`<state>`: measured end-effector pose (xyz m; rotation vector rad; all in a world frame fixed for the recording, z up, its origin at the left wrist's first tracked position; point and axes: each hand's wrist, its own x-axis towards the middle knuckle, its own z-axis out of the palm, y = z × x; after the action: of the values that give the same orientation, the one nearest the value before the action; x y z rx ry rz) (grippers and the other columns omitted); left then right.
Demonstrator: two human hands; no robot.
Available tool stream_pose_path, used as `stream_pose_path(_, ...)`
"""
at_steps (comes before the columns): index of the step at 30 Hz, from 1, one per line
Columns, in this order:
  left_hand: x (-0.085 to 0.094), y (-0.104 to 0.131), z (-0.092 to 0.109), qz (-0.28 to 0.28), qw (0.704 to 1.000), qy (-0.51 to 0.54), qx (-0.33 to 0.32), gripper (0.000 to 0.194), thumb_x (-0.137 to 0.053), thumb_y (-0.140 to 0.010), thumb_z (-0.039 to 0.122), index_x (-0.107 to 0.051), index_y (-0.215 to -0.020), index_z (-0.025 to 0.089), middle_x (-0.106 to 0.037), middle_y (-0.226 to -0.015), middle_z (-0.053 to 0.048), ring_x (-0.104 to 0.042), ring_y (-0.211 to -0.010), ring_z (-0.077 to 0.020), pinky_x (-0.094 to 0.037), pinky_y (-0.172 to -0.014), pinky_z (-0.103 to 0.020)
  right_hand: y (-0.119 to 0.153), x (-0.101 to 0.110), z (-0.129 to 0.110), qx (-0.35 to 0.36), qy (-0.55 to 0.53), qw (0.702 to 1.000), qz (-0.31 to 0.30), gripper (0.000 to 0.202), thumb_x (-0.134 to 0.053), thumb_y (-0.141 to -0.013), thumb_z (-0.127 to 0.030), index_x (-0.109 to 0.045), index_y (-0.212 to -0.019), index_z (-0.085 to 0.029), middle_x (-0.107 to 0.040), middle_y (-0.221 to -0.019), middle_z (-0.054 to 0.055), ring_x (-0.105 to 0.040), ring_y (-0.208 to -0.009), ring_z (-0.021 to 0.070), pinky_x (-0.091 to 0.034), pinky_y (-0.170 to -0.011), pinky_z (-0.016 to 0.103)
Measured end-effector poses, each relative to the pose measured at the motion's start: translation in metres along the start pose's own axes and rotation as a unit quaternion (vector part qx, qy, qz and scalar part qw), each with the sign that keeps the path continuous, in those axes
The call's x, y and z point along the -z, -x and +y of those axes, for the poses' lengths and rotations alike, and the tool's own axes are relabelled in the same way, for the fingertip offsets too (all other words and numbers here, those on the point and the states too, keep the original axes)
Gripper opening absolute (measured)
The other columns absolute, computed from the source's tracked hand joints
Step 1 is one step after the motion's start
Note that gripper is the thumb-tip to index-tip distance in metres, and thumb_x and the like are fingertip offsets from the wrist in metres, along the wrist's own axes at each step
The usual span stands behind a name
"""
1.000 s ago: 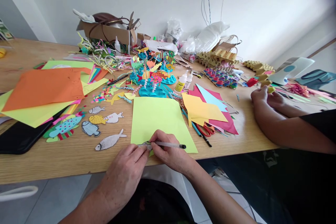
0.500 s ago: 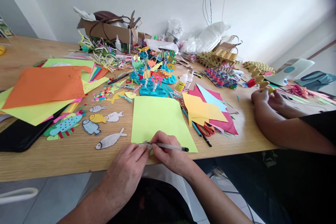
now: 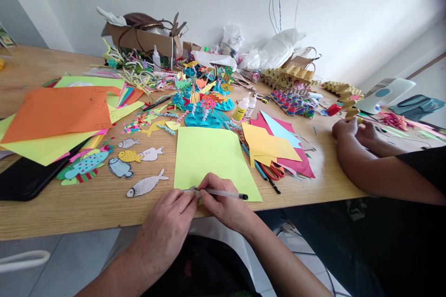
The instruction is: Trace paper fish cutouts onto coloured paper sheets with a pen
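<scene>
A light green sheet (image 3: 209,153) lies at the table's front edge. On its lower left part, my left hand (image 3: 174,211) has its fingers closed on a small grey paper cutout (image 3: 191,190), mostly hidden by the fingers. My right hand (image 3: 221,202) grips a clear pen with a black end (image 3: 228,193), its fingertips touching the cutout. Left of the hands lie paper fish: a large white one (image 3: 146,184), a blue-grey one (image 3: 120,167), a yellow one (image 3: 130,156) and smaller pale ones.
Orange sheet (image 3: 62,111) and black case (image 3: 31,178) lie left. Yellow paper (image 3: 270,143) and red-handled scissors (image 3: 277,172) lie right of the green sheet. Glue bottles (image 3: 241,109) stand behind, beside a blue fish model (image 3: 204,118). Another person's hands (image 3: 355,131) are at right.
The black end of the pen has shifted slightly left. Both hands stay at nearly the same place on the green sheet.
</scene>
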<state>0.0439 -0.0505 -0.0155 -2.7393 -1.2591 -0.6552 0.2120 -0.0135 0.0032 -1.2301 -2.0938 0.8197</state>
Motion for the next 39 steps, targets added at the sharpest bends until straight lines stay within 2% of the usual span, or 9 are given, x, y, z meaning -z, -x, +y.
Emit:
stream_pose_path(13,0.000,0.000,0.000,0.008,1.000,-0.023,-0.013,0.035,-0.036,-0.086,0.001,-0.061,-0.108,0.010,-0.066,-0.103,-0.010,-0.059,-0.092,-0.0231,-0.052,-0.084,-0.038,0.001,0.010,0.001,-0.013,-0.032,0.999,-0.013,0.009,-0.047,-0.078,-0.011,-0.050,-0.075,-0.019,-0.049,-0.058,-0.006,-0.043,-0.052,0.0095,-0.033,-0.051,0.020)
stream_pose_path(20,-0.001,0.001,-0.002,-0.007,1.000,-0.017,-0.010,0.035,-0.038,-0.086,0.002,-0.061,-0.110,0.013,-0.066,-0.105,-0.009,-0.059,-0.094,-0.0229,-0.052,-0.085,-0.038,-0.001,0.009,0.000,-0.021,-0.065,0.998,0.008,0.010,-0.047,-0.076,-0.010,-0.051,-0.073,-0.018,-0.049,-0.058,-0.005,-0.042,-0.054,0.0096,-0.032,-0.051,0.019)
stream_pose_path(23,-0.001,0.001,-0.002,-0.006,1.000,-0.012,-0.012,0.033,-0.039,-0.086,0.003,-0.061,-0.110,0.010,-0.066,-0.103,-0.010,-0.059,-0.093,-0.0233,-0.053,-0.084,-0.038,-0.002,0.008,0.000,-0.020,-0.078,0.997,0.007,0.010,-0.047,-0.076,-0.010,-0.050,-0.073,-0.019,-0.048,-0.057,-0.005,-0.041,-0.053,0.0093,-0.032,-0.050,0.019)
stream_pose_path(39,-0.001,-0.003,-0.003,-0.012,1.000,-0.011,-0.015,0.033,-0.035,-0.087,0.001,-0.062,-0.104,0.010,-0.066,-0.098,-0.010,-0.059,-0.087,-0.0224,-0.054,-0.079,-0.038,0.000,0.020,0.004,-0.030,-0.092,0.995,-0.015,0.010,-0.047,-0.074,-0.010,-0.049,-0.070,-0.018,-0.046,-0.055,-0.007,-0.039,-0.051,0.0080,-0.029,-0.048,0.018)
